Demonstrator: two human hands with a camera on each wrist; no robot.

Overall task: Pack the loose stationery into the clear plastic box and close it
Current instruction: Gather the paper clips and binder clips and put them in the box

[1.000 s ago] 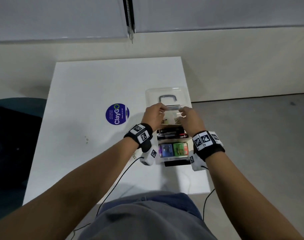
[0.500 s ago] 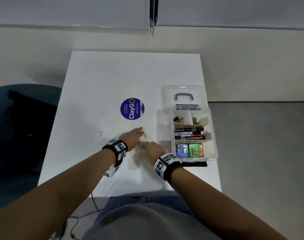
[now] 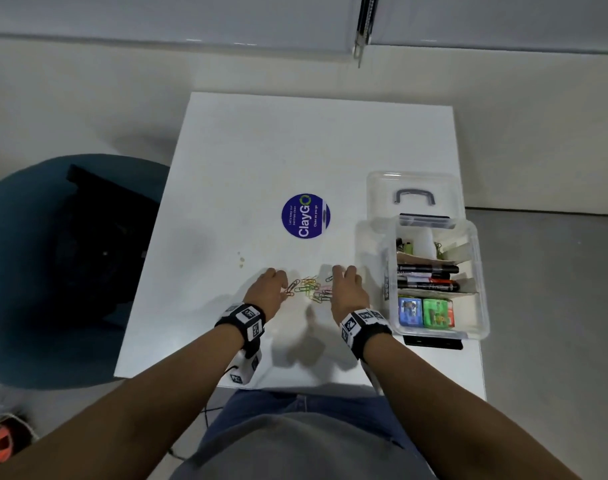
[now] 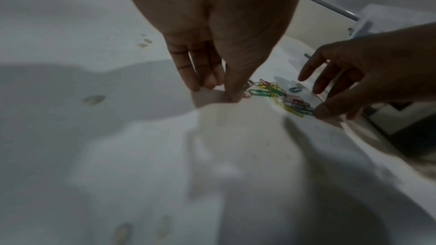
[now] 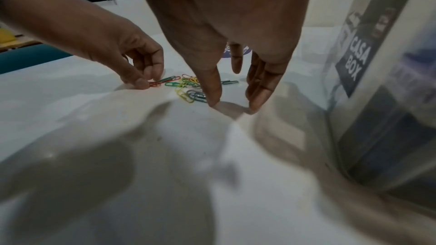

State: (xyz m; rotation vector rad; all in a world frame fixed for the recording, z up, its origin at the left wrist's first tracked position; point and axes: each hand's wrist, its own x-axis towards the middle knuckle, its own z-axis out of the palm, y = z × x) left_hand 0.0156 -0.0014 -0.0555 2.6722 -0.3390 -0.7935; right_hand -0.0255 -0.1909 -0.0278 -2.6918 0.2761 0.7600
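Several coloured paper clips (image 3: pixel 309 287) (image 4: pixel 278 96) (image 5: pixel 186 87) lie in a loose pile on the white table (image 3: pixel 261 150). My left hand (image 3: pixel 283 289) (image 4: pixel 219 90) (image 5: pixel 146 81) is at the pile's left end, thumb and fingertips pinching a red clip (image 5: pixel 154 84). My right hand (image 3: pixel 344 282) (image 5: pixel 233 103) (image 4: pixel 318 100) stands at the pile's right side, straight fingers and thumb touching the table and holding nothing. Right of it is the clear plastic box (image 3: pixel 482 289) (image 5: pixel 377 62), its lid (image 3: pixel 413 181) laid open behind. Markers (image 3: pixel 427 277) and small blue and green packs (image 3: pixel 423 311) sit in its compartments.
A round blue ClayGO sticker (image 3: pixel 306 216) sits mid-table, beyond the clips. A flat black item (image 3: pixel 432 342) pokes out from under the box at the table's near right edge. A teal chair (image 3: pixel 25 306) with a black bag (image 3: pixel 98 244) stands to the left. Grey floor lies to the right.
Both hands left the box's far end and came down to the table left of it. They now flank the paper clips, the right hand having shifted right.
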